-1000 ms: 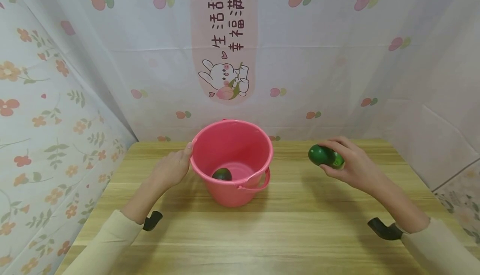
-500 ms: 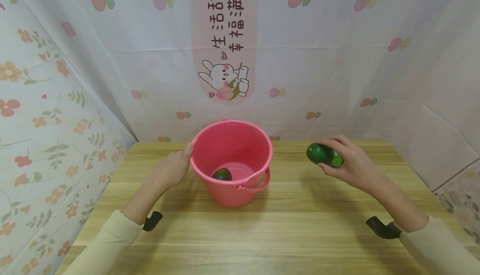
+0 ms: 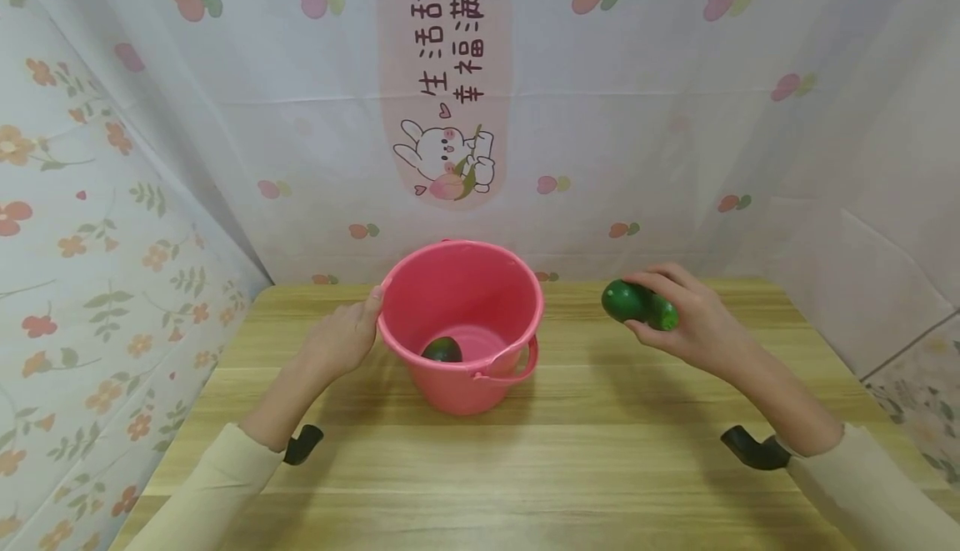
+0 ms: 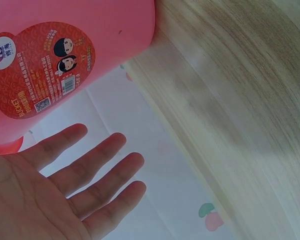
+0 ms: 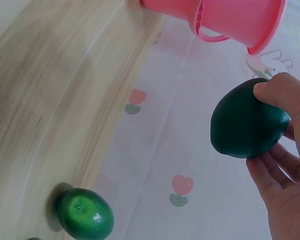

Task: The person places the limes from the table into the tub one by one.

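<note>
A pink bucket (image 3: pixel 461 388) stands upright on the table, a dark green egg-shaped fruit (image 3: pixel 442 349) lying inside. My left hand (image 3: pixel 339 341) rests at the bucket's left rim with the thumb touching it; in the left wrist view its other fingers (image 4: pixel 106 177) are straight and spread beside the bucket wall. To the right, my right hand (image 3: pixel 693 322) holds a smooth dark green egg-shaped fruit (image 5: pixel 247 120) above the table between thumb and fingers. A second, brighter green fruit (image 5: pixel 85 213) lies on the table, partly behind that hand in the head view.
The wooden table (image 3: pixel 480 484) ends at a patterned white curtain (image 3: pixel 600 134) behind the bucket. Another floral curtain (image 3: pixel 97 284) hangs on the left. The bucket's pink handle (image 3: pixel 517 372) droops at its right front side.
My right hand has moved slightly left with the dark green fruit, towards the bucket. The left hand stays at the rim. The whole head view has shifted a little.
</note>
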`<move>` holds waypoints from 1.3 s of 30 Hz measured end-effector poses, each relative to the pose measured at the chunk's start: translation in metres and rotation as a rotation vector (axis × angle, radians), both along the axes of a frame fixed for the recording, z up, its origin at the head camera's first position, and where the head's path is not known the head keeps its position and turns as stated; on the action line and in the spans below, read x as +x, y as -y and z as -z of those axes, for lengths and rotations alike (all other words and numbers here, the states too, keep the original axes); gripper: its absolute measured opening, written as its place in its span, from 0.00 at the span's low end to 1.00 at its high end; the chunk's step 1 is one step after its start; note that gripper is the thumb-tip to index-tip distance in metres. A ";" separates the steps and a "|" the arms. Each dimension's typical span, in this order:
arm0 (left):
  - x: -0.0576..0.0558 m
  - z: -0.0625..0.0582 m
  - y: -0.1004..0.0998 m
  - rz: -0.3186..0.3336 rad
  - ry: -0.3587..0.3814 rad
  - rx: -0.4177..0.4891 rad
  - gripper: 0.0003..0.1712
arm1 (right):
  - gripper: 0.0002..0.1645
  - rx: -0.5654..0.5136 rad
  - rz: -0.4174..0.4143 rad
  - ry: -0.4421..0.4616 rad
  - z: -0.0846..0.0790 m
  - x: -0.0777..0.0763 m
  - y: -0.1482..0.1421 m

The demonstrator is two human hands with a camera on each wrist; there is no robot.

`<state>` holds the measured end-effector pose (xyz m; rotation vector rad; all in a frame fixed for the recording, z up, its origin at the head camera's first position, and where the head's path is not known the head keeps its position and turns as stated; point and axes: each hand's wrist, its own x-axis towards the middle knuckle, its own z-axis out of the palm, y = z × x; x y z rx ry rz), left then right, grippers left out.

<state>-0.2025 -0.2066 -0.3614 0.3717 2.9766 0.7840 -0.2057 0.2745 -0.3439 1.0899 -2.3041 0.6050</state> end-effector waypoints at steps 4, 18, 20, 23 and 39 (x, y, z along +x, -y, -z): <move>0.000 0.000 0.000 0.006 -0.006 0.001 0.44 | 0.35 0.004 0.010 0.002 -0.002 0.001 0.002; -0.001 0.000 0.001 0.029 -0.027 0.008 0.44 | 0.36 -0.037 -0.016 -0.007 -0.014 -0.003 0.011; -0.001 0.000 0.001 0.029 -0.029 0.009 0.44 | 0.34 -0.043 -0.028 -0.014 -0.015 -0.003 0.012; -0.001 -0.001 0.001 0.024 -0.022 0.006 0.44 | 0.31 -0.045 -0.033 -0.024 -0.018 -0.003 0.014; -0.001 0.000 0.001 0.008 -0.015 -0.007 0.45 | 0.35 -0.040 -0.054 -0.059 -0.040 -0.008 0.032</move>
